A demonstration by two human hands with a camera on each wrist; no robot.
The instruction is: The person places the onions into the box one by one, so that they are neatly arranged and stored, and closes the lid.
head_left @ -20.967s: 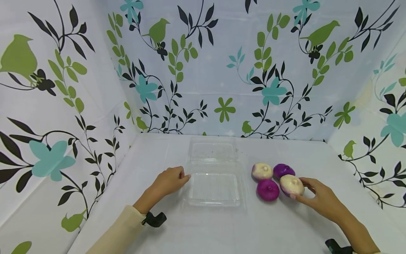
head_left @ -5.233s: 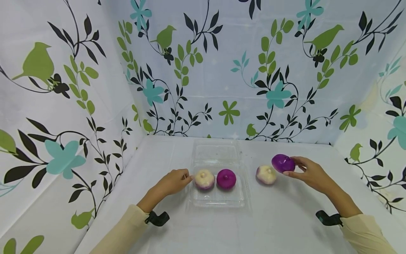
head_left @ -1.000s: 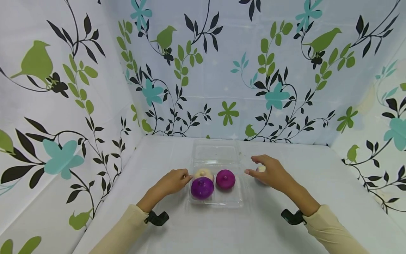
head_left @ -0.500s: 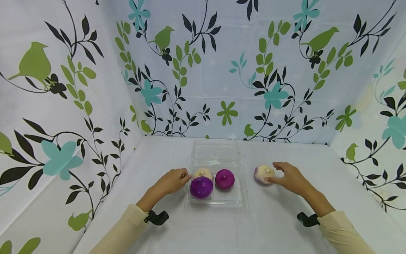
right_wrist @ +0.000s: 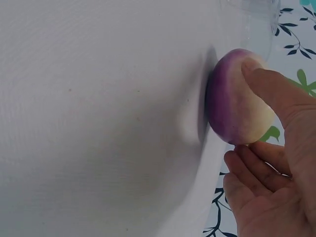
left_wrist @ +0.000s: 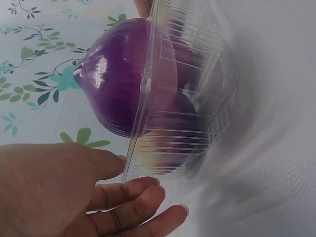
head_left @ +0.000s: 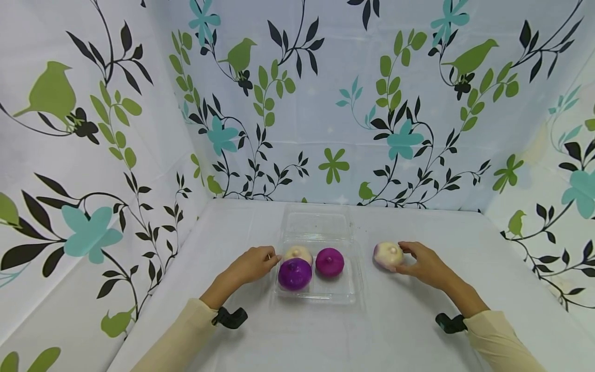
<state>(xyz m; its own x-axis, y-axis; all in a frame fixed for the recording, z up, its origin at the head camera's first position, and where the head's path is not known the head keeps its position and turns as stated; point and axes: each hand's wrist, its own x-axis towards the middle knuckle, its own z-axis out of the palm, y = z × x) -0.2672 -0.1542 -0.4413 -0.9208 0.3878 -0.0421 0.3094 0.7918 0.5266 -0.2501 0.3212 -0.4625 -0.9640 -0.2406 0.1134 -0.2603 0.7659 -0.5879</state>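
At the right of the head view, my right hand [head_left: 425, 266] holds a cream-and-purple turnip [head_left: 387, 255], which sits on the white cloth. The right wrist view shows its thumb on the cream side of the turnip [right_wrist: 239, 98] and the fingers curled at the other side. My left hand [head_left: 253, 265] pinches the left rim of a clear plastic clamshell container [head_left: 346, 294], thumb on the rim and fingers beneath. Inside lie a magenta onion [head_left: 329, 262], a purple onion [head_left: 295, 274] at the front left, and another turnip [head_left: 299, 252], partly hidden behind the purple onion.
The container's lid [head_left: 317, 225] lies folded back toward the rear. A white cloth [head_left: 400, 330] covers the table. Printed curtains [head_left: 297, 103] with birds and leaves stand behind and at both sides.
Over the last seconds the purple onion went from my right hand into the container. My right hand then drew back right and closed round the turnip. My left hand stays at the rim.
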